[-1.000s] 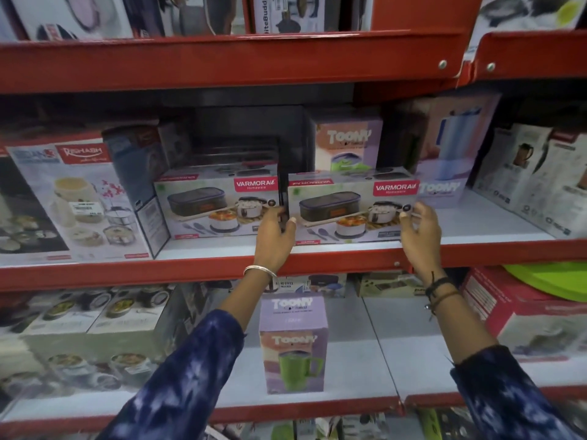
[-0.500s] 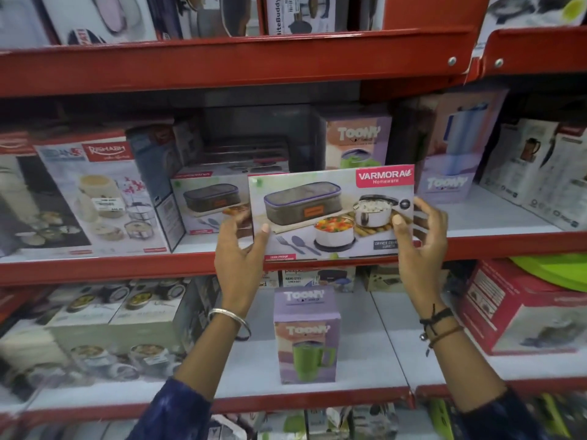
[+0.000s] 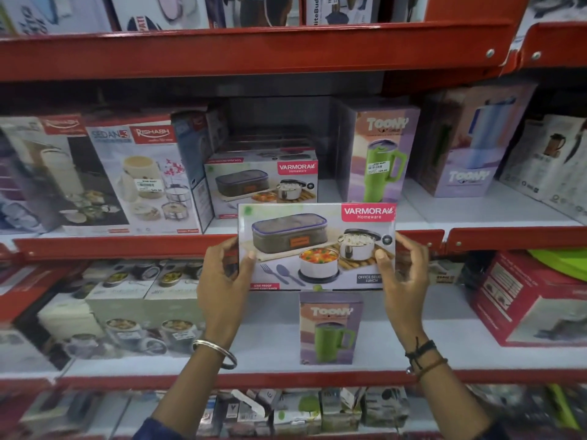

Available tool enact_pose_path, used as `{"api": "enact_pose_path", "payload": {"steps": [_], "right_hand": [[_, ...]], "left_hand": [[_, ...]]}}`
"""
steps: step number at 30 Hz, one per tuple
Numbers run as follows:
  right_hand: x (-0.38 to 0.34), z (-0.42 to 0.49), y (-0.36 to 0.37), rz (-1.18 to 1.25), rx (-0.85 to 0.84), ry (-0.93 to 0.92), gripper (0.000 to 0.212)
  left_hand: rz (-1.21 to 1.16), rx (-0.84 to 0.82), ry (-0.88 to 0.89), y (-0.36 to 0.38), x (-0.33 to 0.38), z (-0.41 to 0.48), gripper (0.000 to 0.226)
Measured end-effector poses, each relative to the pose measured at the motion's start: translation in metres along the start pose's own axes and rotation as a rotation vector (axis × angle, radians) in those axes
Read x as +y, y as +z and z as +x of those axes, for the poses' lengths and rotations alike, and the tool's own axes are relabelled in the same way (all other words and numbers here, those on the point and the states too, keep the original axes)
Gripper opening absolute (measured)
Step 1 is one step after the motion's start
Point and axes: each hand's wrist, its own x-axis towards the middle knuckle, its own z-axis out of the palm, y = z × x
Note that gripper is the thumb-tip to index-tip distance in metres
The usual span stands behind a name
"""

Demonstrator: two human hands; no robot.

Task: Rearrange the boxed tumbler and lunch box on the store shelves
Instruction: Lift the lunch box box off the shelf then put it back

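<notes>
While each hand (image 3: 222, 277) (image 3: 405, 274) grips the lunch box (image 3: 316, 246), it hides the tumbler box (image 3: 330, 328) top.

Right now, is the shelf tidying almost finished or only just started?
Only partway, it seems. Done: one Varmora lunch box is off the shelf. In hand: the left hand and right hand hold it by its ends in front of the middle shelf. Left: it needs a spot, and the green tumbler box on the lower shelf looks untouched.
</notes>
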Motion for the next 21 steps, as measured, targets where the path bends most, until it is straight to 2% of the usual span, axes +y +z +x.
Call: {"api": "enact_pose_path", "payload": {"steps": [6, 10, 13, 15, 21], "right_hand": [[-0.017, -0.002, 0.014, 0.008, -0.014, -0.030, 0.040], [-0.038, 0.016, 0.033, 0.006, -0.019, -0.052, 0.043], [-0.044, 0.036, 0.055, -0.011, -0.026, -0.092, 0.037], [-0.041, 0.047, 0.071, -0.017, -0.054, -0.106, 0.036], [-0.018, 0.057, 0.110, -0.001, -0.129, -0.065, 0.038]], "left_hand": [[0.019, 0.024, 0.027, -0.013, -0.003, 0.005, 0.036], [0.014, 0.002, 0.106, -0.018, 0.003, 0.026, 0.059], [0.101, -0.046, 0.203, -0.014, 0.008, 0.048, 0.079], [0.161, -0.095, 0.207, -0.007, 0.007, 0.060, 0.088], [0.181, -0.185, 0.194, 0.008, -0.023, 0.088, 0.097]]}}
